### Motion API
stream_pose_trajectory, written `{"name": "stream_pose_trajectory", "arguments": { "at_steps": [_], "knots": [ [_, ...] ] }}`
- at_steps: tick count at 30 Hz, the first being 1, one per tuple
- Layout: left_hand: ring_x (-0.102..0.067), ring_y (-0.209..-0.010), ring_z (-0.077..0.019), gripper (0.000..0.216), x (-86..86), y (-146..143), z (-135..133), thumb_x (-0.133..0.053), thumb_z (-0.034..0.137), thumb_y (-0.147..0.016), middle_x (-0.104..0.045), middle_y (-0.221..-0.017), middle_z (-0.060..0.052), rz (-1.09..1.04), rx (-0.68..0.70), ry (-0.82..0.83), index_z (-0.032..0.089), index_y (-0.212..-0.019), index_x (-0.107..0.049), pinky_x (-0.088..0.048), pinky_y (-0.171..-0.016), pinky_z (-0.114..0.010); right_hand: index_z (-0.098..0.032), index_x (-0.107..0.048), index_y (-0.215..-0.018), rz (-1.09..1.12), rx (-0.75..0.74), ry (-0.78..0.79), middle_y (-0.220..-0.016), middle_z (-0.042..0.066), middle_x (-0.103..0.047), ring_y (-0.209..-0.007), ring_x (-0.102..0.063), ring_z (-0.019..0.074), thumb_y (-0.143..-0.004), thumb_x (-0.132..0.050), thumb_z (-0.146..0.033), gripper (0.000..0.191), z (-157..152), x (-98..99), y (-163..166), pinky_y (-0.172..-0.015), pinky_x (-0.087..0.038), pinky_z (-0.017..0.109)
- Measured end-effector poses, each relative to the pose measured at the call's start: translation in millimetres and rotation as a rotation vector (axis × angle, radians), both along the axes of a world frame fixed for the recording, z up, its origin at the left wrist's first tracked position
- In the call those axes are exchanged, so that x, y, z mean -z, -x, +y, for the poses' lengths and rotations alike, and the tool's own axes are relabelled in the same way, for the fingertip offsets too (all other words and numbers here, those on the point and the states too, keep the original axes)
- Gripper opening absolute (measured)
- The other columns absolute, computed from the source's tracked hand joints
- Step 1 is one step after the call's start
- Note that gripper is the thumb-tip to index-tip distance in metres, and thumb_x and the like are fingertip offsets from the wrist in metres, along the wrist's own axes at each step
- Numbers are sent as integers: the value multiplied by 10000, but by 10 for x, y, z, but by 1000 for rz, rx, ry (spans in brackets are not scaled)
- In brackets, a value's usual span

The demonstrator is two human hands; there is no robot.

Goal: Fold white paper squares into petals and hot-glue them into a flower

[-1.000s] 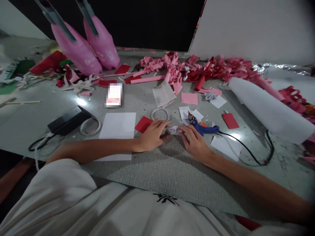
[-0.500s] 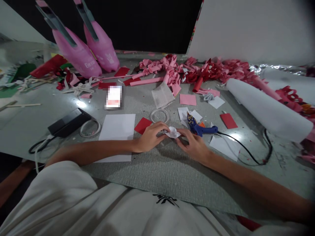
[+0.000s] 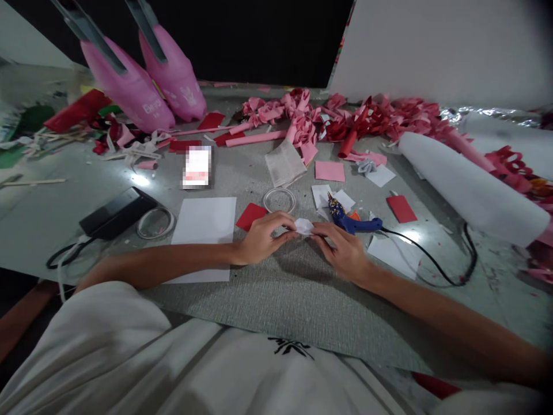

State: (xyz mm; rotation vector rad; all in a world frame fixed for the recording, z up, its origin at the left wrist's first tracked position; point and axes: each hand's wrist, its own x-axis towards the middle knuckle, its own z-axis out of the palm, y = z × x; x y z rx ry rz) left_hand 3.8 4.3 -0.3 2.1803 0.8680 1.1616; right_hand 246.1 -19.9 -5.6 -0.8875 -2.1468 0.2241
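A small folded white paper piece (image 3: 303, 226) is pinched between both my hands over the grey mat (image 3: 302, 300). My left hand (image 3: 263, 236) grips its left side with curled fingers. My right hand (image 3: 341, 248) holds its right side with thumb and fingertips. Just right of my right hand lies a blue glue gun (image 3: 352, 222) with a black cord (image 3: 436, 268). A red paper square (image 3: 251, 216) lies by my left hand, next to a white sheet (image 3: 203, 230).
Tape rings (image 3: 280, 200) (image 3: 155, 222), a black box (image 3: 116, 212), a white foam roll (image 3: 466, 187), pink and red paper flowers (image 3: 345, 118) and scraps lie around. Two pink clamp-like objects (image 3: 142, 86) stand at the back left.
My hands have drawn closer together and the white paper piece has been folded smaller and lifted slightly between my fingertips.
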Motion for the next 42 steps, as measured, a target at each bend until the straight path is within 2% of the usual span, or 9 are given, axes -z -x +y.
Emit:
{"name": "stream_pose_trajectory", "arguments": {
  "at_steps": [5,9,12,15,20,27,33,39,42],
  "knots": [
    [-742,-908,-160,159,-17,-9,-23,-705,327,-969,-774,-976,-59,-37,-4,17,184,-1038,-717,-589,-842,-296,-236,-644,-1127,103,65,102,-1005,49,-780,-874,-776,184,-995,-636,-221,133,-41,-16,28,-794,-648,300],
    [-741,-867,-151,368,-34,-34,-30,-739,361,-942,-778,-951,-48,-115,3,229,183,-1255,-666,-591,-831,-273,-254,-608,-1206,253,139,333,-926,17,-783,-724,-774,168,-987,-651,-285,225,-63,-26,67,-683,-651,278],
    [-691,-681,-120,269,-43,-57,-8,-668,410,-986,-758,-805,-32,-92,84,407,159,-1059,-733,-550,-645,-218,-255,-614,-1194,281,130,391,-856,0,-776,-686,-762,162,-987,-650,-291,214,-62,-44,88,-688,-644,277],
    [-609,-539,-90,318,-52,-68,5,-604,429,-1022,-729,-708,-15,-52,130,484,149,-956,-740,-474,-523,-194,-238,-647,-1165,197,124,365,-908,33,-780,-730,-756,170,-997,-634,-323,189,-55,-69,92,-681,-624,277],
    [-669,-595,-104,307,-69,-71,-20,-558,396,-1050,-760,-765,-31,1,185,427,155,-965,-729,-501,-569,-200,-215,-710,-1053,26,90,262,-838,31,-751,-685,-686,152,-1008,-616,-370,187,-38,-88,80,-663,-554,262],
    [-725,-653,-117,237,-72,-60,-25,-537,318,-1062,-755,-757,-11,54,193,359,167,-960,-688,-534,-638,-207,-195,-689,-1076,41,68,367,-630,-45,-609,-518,-511,98,-1000,-627,-457,279,-23,-60,66,-530,-407,218],
    [-692,-594,-103,274,-76,-74,-39,-533,362,-1060,-730,-714,2,71,179,414,168,-914,-661,-507,-588,-197,-196,-565,-629,21,49,452,-514,-44,-533,-477,-453,89,-1026,-567,-452,471,0,-123,47,-511,-347,234],
    [-660,-550,-94,263,-68,-74,-36,-585,371,-1035,-725,-698,0,54,154,387,166,-889,-660,-472,-550,-191,-174,-676,-764,79,15,519,-573,-41,-562,-510,-450,92,-983,-617,-511,406,32,-137,57,-508,-333,237],
    [-678,-589,-102,254,-75,-76,-42,-600,360,-1028,-733,-699,-1,76,158,351,164,-880,-666,-479,-589,-200,-172,-636,-702,56,4,547,-580,-33,-559,-527,-451,95,-1015,-572,-470,436,39,-128,73,-523,-332,242]
  ]
}}
